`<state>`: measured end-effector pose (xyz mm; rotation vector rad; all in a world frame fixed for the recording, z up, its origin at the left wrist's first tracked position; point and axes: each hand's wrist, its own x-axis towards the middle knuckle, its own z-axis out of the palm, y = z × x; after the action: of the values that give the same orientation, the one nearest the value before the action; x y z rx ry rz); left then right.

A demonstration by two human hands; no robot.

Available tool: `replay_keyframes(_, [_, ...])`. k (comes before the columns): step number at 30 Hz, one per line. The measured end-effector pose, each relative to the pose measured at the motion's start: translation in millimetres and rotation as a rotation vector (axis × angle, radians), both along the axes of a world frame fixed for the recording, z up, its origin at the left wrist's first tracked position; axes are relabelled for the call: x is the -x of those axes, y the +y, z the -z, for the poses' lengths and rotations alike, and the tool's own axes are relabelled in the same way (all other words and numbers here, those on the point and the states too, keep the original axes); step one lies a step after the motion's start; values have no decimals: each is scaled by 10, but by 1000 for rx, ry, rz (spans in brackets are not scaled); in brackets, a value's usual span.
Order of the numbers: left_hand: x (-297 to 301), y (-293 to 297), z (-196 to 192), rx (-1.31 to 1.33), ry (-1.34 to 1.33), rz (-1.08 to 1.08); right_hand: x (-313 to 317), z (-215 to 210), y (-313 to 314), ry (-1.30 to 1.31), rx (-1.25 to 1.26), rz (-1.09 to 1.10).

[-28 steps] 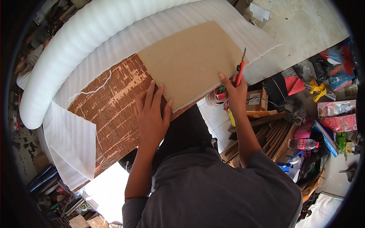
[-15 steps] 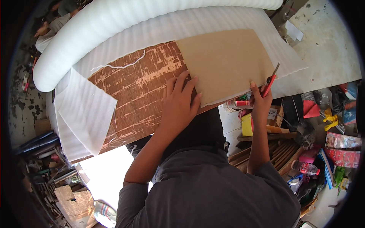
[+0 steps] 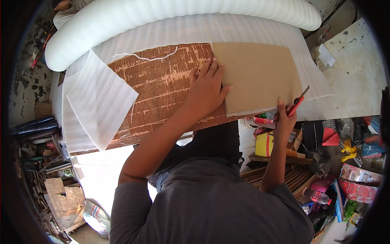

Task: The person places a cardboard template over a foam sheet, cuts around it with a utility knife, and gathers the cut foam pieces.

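Plainly, tan cardboard [image 3: 260, 75] lies under both thumbs, left hand [image 3: 206, 87] spread, right hand [image 3: 285, 118] clamping a cutter [image 3: 297, 105].

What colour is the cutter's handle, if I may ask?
The cutter's handle is red, as the head view shows.

Left grip [image 3: 206, 90] lies palm-down, loosely spread; right grip [image 3: 285, 118] is curled.

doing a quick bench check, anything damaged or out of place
The brown worktop looks damaged, its surface flaked into pale streaks, and a thin white strip lies crooked partly on it, like an offcut.
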<state>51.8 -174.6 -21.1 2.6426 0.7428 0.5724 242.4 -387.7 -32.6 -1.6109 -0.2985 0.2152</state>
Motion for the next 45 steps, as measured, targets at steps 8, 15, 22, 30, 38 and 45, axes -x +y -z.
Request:
replay_keyframes(8, [33,1,24,3,-37,7,-19,-26,5,-8,17,3])
replay_keyframes(15, [42,-22,58,-54,-79,-2,-20,-39,5,0,34,6])
replay_keyframes(22, [41,-23,-48,-14,18,17,-60,34,-26,28,-12,5])
replay_keyframes(30, [-393,-24,-310,-110,-18,129,-45,130,6,19,-80,44])
replay_keyframes(38, [-1400,-86,-113,-63,-110,587,-28,158,-6,3,-65,82])
replay_keyframes(45, [-1729,-125,67,-101,-50,443,-7,127,9,22,-101,67])
